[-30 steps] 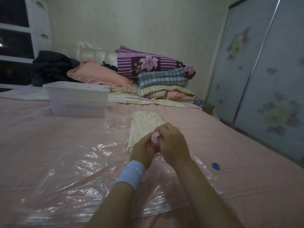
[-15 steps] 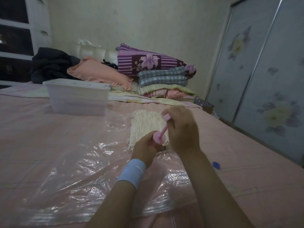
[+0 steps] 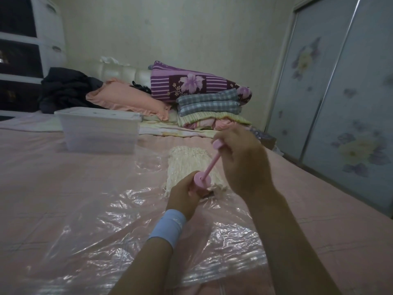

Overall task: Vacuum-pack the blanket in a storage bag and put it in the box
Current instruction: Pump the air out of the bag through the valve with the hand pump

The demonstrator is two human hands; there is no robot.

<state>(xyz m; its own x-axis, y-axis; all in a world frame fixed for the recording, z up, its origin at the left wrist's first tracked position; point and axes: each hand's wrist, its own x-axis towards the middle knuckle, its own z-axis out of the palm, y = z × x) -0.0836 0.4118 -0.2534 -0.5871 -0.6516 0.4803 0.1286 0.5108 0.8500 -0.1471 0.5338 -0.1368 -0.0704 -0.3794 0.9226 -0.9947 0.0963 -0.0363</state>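
A clear plastic storage bag lies flat on the pink bed, with a cream folded blanket inside it, shrunken and wrinkled. A pink hand pump stands on the bag just in front of the blanket. My left hand, with a blue wristband, grips the pump's barrel. My right hand grips the pump's handle, and the pink rod is drawn far out, slanting up to the right. A translucent lidded box sits on the bed at the back left.
Behind the box lie a peach pillow, dark clothes and a stack of folded bedding against the headboard. Sliding wardrobe doors with flower prints stand to the right. A white drawer unit is at the far left.
My right hand has pulled the pump handle up and away from the barrel, so the rod now shows at length. My left hand stays on the barrel.
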